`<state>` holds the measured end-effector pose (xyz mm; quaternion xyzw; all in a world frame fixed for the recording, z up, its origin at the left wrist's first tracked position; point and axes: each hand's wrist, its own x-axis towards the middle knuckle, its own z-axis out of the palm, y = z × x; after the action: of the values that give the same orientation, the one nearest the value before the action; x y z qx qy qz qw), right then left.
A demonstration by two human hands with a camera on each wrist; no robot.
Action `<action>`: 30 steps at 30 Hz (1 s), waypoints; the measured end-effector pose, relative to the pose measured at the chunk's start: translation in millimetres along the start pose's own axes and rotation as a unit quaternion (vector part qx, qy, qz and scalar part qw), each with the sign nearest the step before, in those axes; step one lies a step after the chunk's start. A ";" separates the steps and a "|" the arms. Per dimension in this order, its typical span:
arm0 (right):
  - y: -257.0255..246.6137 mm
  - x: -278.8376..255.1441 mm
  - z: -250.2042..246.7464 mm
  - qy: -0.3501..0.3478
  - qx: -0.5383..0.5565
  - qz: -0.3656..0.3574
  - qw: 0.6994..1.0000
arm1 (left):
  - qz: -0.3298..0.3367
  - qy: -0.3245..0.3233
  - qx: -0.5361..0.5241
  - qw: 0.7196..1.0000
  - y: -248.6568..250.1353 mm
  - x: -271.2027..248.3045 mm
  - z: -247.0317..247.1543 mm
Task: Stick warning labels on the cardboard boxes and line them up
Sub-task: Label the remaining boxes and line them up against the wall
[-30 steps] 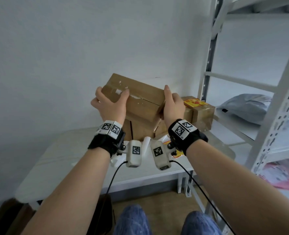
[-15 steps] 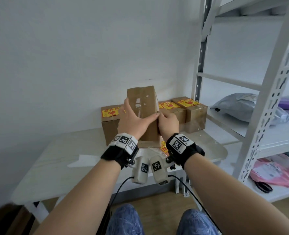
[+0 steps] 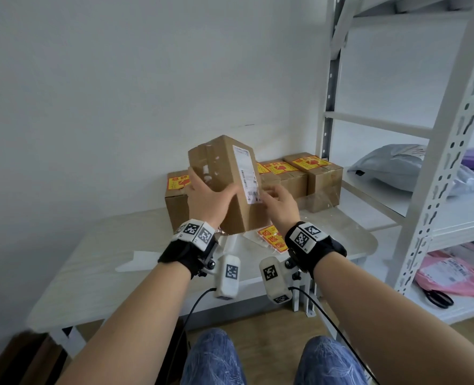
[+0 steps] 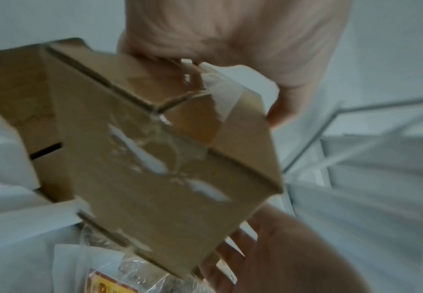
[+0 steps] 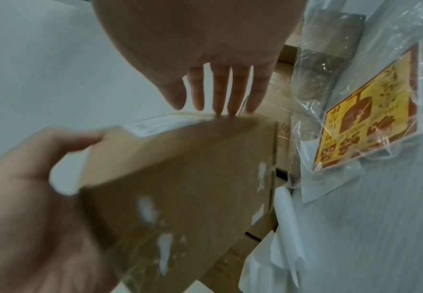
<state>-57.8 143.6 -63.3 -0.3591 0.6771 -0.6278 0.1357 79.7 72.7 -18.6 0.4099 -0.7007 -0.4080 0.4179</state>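
I hold a plain cardboard box point(image 3: 224, 173) on end, tilted, above the table point(image 3: 105, 273). A white shipping label is on its right face. My left hand point(image 3: 208, 198) grips the box from the left, thumb across the front. My right hand point(image 3: 280, 201) touches the right face with straight fingers. In the right wrist view the right hand's fingertips point(image 5: 232, 111) meet the box point(image 5: 180, 188) at its far edge. The left hand point(image 4: 230, 39) curls over the box point(image 4: 170, 168) in the left wrist view. Three boxes with yellow warning labels point(image 3: 311, 162) stand in a row against the wall.
A plastic bag of yellow warning labels point(image 3: 272, 238) lies on the table under the held box, and white backing paper point(image 3: 138, 261) lies to the left. A white metal rack point(image 3: 430, 190) on the right holds a grey bag point(image 3: 397, 165), pink mailers point(image 3: 458, 276) and scissors point(image 3: 438, 298).
The box went from lying across between both hands to standing on end, then turned so its shipping label shows. My right hand loosened from a grip to straight fingers.
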 end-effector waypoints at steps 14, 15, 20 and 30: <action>-7.8 -12.8 8.8 0.006 -0.025 0.008 1.000 | -0.012 -0.022 -0.005 1.000 -4.2 -12.8 -18.4; -8.6 -14.1 8.9 0.005 -0.018 0.005 1.000 | -0.012 -0.015 -0.016 1.000 -5.1 -11.4 -19.7; -12.5 -17.2 6.8 0.014 0.038 -0.007 0.999 | -0.017 0.011 -0.084 0.996 -13.1 -7.0 -24.3; -41.3 2.1 -8.5 0.040 -0.241 -0.246 0.938 | 0.187 -0.013 0.136 0.973 -5.4 -8.9 -29.0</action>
<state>-51.6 150.5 -22.1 -0.5113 0.7033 -0.4734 -0.1405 110.4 72.5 -16.5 0.3191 -0.8194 -0.2283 0.4178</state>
